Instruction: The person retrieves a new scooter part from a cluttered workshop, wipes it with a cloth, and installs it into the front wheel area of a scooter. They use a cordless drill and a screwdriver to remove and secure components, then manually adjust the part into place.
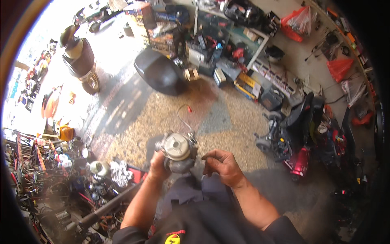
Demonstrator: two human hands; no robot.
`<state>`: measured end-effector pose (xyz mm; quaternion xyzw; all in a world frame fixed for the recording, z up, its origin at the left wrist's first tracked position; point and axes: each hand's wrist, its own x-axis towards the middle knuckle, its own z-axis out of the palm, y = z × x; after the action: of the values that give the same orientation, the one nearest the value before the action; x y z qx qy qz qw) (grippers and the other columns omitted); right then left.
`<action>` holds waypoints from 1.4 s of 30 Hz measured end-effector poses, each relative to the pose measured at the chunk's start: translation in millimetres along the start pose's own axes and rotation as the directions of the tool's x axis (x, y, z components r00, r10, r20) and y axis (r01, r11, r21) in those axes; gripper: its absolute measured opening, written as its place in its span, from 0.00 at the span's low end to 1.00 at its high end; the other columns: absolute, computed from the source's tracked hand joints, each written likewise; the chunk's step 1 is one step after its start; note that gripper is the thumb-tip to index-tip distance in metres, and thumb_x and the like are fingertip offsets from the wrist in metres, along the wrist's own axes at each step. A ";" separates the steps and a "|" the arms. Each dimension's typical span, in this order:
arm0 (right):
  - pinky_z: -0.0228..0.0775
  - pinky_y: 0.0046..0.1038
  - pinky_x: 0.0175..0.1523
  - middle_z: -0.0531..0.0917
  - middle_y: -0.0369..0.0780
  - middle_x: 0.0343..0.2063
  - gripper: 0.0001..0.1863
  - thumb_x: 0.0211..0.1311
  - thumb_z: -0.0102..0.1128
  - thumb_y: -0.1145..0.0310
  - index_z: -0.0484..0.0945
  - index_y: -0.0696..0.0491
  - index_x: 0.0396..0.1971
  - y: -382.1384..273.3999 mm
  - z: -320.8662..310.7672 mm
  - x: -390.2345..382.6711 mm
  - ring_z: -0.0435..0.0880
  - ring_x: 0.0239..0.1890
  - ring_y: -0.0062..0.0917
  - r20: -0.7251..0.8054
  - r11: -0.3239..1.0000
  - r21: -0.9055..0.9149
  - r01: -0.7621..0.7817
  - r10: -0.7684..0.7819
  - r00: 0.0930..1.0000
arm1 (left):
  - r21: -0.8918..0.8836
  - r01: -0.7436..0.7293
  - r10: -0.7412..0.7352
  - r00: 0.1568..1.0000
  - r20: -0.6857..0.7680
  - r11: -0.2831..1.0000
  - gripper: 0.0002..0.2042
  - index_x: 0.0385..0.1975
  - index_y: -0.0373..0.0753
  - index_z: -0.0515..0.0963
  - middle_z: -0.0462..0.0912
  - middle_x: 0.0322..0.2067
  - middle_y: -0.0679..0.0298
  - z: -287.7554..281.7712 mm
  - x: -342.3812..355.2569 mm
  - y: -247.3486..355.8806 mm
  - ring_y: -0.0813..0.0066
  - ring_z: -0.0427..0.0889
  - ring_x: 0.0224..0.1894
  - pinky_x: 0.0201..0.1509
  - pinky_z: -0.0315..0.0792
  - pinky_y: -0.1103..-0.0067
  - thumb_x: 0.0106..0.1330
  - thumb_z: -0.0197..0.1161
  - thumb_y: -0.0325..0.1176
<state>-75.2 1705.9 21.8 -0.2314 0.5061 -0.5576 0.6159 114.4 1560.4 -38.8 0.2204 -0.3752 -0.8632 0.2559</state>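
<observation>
My left hand (159,166) is wrapped round the side of a grey metal carburetor (177,147), held above my lap. A pale round part with a hole in its middle faces up on it, and a thin wire with a red connector (189,109) runs out from its far side. Just to the right of the carburetor, apart from it, is my right hand (224,166). Its fingers are curled in with thumb and forefinger close together; whatever they may hold is too small to make out.
A dark scooter seat (159,72) lies on the floor ahead. Heaped tools and metal parts (48,179) fill the left side. On the right are a black wheeled frame (270,138) and a pink bottle-shaped object (300,163). A cluttered glass case (243,38) stands at the back.
</observation>
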 end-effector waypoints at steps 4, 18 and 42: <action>0.66 0.18 0.26 0.81 0.32 0.22 0.10 0.71 0.59 0.65 0.81 0.57 0.39 5.2 -13.2 41.3 0.77 0.22 0.13 0.034 0.970 -0.243 -0.011 0.020 0.999 | 0.129 -0.078 0.066 0.993 0.093 0.989 0.31 0.61 0.32 0.67 0.77 0.52 0.59 18.1 30.4 20.7 0.68 0.78 0.52 0.58 0.71 0.75 0.60 0.59 0.44; 0.70 0.19 0.29 0.83 0.32 0.27 0.16 0.74 0.53 0.61 0.83 0.57 0.38 -57.1 -37.0 185.8 0.77 0.25 0.12 0.274 0.956 -0.292 -0.017 0.101 0.956 | 0.161 -0.156 0.164 0.986 -0.035 0.974 0.54 0.69 0.33 0.53 0.70 0.59 0.56 -15.7 104.0 60.4 0.65 0.70 0.63 0.66 0.64 0.70 0.44 0.77 0.51; 0.75 0.25 0.33 0.83 0.37 0.26 0.14 0.63 0.64 0.69 0.78 0.59 0.46 -99.7 -47.1 647.0 0.81 0.26 0.18 -0.068 0.733 -0.662 -0.159 0.152 0.986 | -0.270 -0.258 0.159 0.927 -0.341 0.928 0.40 0.65 0.41 0.66 0.77 0.53 0.54 -256.7 431.7 312.0 0.62 0.80 0.47 0.51 0.75 0.71 0.60 0.50 0.66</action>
<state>-248.7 1096.0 -147.8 -0.3897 0.6919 -0.2886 0.5349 14.3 977.7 -42.3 0.2698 -0.2113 -0.8328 0.4347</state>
